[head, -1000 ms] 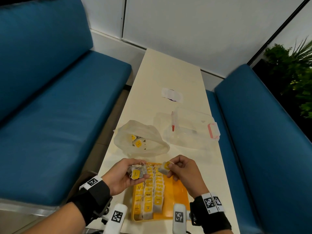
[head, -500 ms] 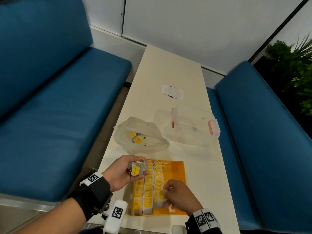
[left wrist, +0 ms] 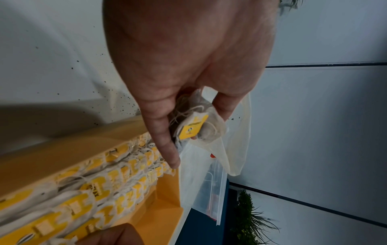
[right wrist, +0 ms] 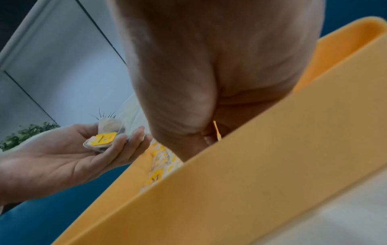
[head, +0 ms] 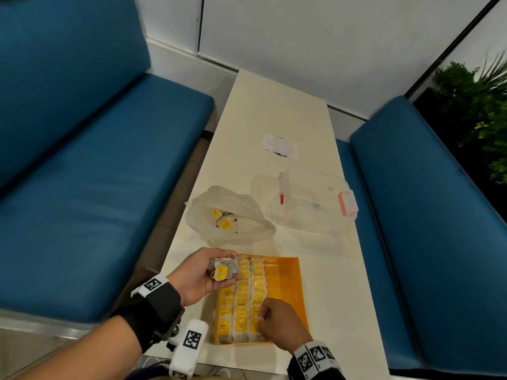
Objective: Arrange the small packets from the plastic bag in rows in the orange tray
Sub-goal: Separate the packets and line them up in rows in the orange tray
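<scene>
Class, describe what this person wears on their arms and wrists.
Both forearms are bare. Each wrist carries a black band with white tags printed with black square codes. A white block bearing another such code hangs below the left wrist. Neither the left hand nor the right hand is gloved.

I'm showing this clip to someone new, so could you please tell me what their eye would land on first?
The bright orange plastic tray at the table's near edge, with three rows of yellow-tagged small packets filling its left side. Above its left edge the left hand holds a bunch of packets, while the right hand is at the third row's near end. Just beyond lies the white plastic bag.
</scene>
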A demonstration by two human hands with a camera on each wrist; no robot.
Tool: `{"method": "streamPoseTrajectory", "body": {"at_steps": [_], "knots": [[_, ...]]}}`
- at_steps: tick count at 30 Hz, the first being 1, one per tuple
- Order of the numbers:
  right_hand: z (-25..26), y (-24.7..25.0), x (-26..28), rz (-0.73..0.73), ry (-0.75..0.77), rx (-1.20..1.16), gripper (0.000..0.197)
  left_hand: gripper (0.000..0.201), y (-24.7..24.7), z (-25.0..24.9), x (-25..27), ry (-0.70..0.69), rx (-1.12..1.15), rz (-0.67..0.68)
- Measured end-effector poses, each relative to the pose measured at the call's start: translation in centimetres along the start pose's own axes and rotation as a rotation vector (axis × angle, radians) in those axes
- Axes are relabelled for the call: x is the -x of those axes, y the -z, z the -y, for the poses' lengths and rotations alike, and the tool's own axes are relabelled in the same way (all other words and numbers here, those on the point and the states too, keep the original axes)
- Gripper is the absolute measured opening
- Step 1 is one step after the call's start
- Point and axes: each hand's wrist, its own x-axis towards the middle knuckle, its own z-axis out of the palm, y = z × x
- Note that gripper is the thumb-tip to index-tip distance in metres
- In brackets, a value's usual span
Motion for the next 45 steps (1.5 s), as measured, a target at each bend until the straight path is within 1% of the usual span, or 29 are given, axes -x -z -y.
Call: {"method": "streamPoseTrajectory", "body": {"at_steps": [4,7,10,12,14,16,17,18,20,22,23,25,27,31,34,36,40,42,45], "knots": [[0.3,-0.5,0.1,-0.061,-0.001,0.032,0.019,0.032,0.0,0.1,0.1,-0.006,0.001,0.000],[0.5,-0.6,0.1,-0.078,0.013,0.088,0.020,0.035,0.0,0.0,0.0,-0.005,0.007,0.003],[0.6,-0.4,0.3,-0.093,0.045,0.166,0.023,0.037,0.0,0.0,0.0,0.009,0.028,-0.001],[0.9,0.1,0.5,-0.137,0.087,0.186,0.027,0.037,-0.1,-0.1,0.1,0.015,0.040,0.001],[1.9,1.1,0.9,-0.234,0.199,0.140,0.026,0.037,0.0,-0.2,0.0,0.021,0.038,0.010],[3.5,2.1,1.4,-0.319,0.398,0.065,0.021,0.037,-0.1,-0.1,-0.1,0.033,0.023,0.017],[4.5,2.6,1.8,-0.339,0.506,0.040,0.019,0.036,-0.2,-0.1,-0.1,0.037,0.013,0.028],[5.5,2.9,2.1,-0.340,0.599,0.033,0.018,0.034,-0.4,-0.1,-0.2,0.037,0.001,0.042],[7.2,3.3,2.6,-0.291,0.725,0.082,0.027,0.030,-0.6,0.1,-0.2,0.034,-0.020,0.075],[8.5,3.5,2.7,-0.248,0.792,0.222,0.042,0.029,-0.6,0.2,-0.2,0.031,-0.057,0.104],[9.0,3.6,2.6,-0.245,0.816,0.313,0.046,0.031,-0.7,0.2,-0.1,0.035,-0.081,0.117],[9.9,3.8,2.5,-0.256,0.845,0.459,0.044,0.037,-0.7,0.2,0.0,0.050,-0.111,0.118],[10.3,3.8,2.3,-0.278,0.872,0.522,0.037,0.040,-0.8,0.1,0.3,0.053,-0.109,0.096],[10.5,4.1,2.1,-0.307,0.936,0.534,0.024,0.042,-0.6,0.0,0.2,0.057,-0.095,0.077],[10.8,4.6,2.3,-0.291,0.931,0.534,0.017,0.043,-0.2,-0.1,0.0,0.058,-0.086,0.078],[10.8,5.1,2.6,-0.274,0.924,0.491,0.016,0.041,0.0,-0.1,-0.2,0.052,-0.075,0.092],[10.7,6.1,2.9,-0.251,0.856,0.316,0.014,0.032,0.0,-0.5,-0.2,0.017,-0.061,0.107],[10.7,6.5,2.8,-0.260,0.824,0.225,0.015,0.032,0.0,-0.7,-0.1,0.012,-0.066,0.119],[10.7,7.5,2.7,-0.285,0.763,0.119,0.017,0.030,0.1,-0.7,-0.4,-0.023,-0.075,0.082]]}}
